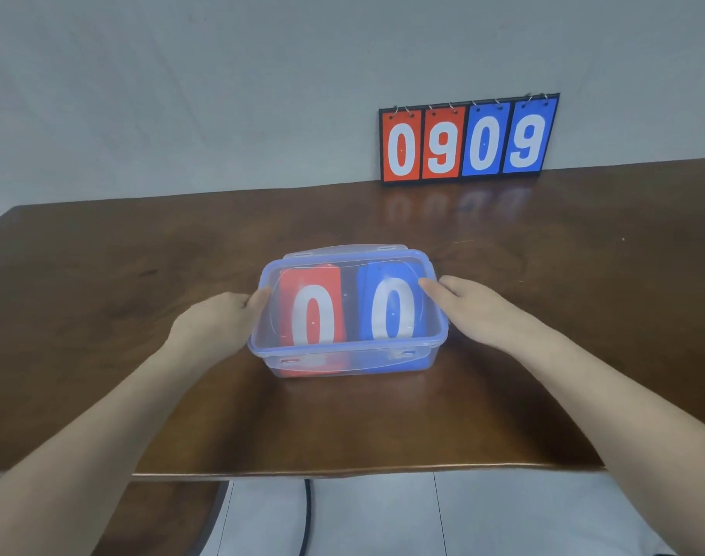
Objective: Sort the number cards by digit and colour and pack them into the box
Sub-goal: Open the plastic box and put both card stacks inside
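A clear plastic box (433,357) with a blue-rimmed lid (343,347) on top sits mid-table. Through the lid I see a red card (294,286) showing a white 0 on the left side and a blue card (383,270) showing a white 0 on the right. My left hand (218,321) is at the box's left side, its thumb on the lid's rim. My right hand (471,311) is at the right side, with a fingertip touching the lid's right edge. The other fingers of both hands are hidden behind the box.
A flip scoreboard (467,140) stands against the wall at the table's back right, showing red 0 and 9, then blue 0 and 9. The brown wooden table (142,254) ends close to me; a dark cable (306,515) hangs below its front edge.
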Demonstrator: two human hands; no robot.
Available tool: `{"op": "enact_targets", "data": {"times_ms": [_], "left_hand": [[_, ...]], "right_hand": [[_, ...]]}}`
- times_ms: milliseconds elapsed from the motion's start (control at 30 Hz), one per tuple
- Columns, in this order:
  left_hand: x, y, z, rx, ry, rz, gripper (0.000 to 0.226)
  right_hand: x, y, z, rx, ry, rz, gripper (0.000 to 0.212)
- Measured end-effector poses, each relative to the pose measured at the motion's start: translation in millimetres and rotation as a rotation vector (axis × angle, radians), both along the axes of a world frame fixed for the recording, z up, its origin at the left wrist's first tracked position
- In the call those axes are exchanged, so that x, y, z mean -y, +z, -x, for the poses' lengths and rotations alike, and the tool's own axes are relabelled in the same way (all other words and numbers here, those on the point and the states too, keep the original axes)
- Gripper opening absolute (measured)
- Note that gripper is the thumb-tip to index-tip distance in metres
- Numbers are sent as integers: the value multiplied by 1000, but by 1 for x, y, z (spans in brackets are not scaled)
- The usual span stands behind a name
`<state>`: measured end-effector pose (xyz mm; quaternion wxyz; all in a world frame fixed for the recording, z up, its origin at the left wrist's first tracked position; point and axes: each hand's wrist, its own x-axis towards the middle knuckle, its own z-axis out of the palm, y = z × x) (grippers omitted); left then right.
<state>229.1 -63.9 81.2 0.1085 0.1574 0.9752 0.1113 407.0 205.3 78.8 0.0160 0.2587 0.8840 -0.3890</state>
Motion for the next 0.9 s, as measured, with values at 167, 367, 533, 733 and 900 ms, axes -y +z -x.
{"op": "enact_targets", "data": {"times_ms": [167,367,533,733,900], "left_hand": [[2,-1,-2,293,84,-397,65],[-3,2,4,-401,-278,-172,27],[-31,-7,-28,-201,-913,-330,51],[-42,-15,-24,-409,-1083,-125,65],[-46,-22,-17,-620,-1082,-118,48]], "right_hand": [[-3,-8,4,54,-41,284,46],[-12,-3,20,-219,-14,-204,21],[-1,7,67,-267,340,-425,54],[13,10,103,-150,480,-390,62],[7,9,127,-166,471,-290,61]]}}
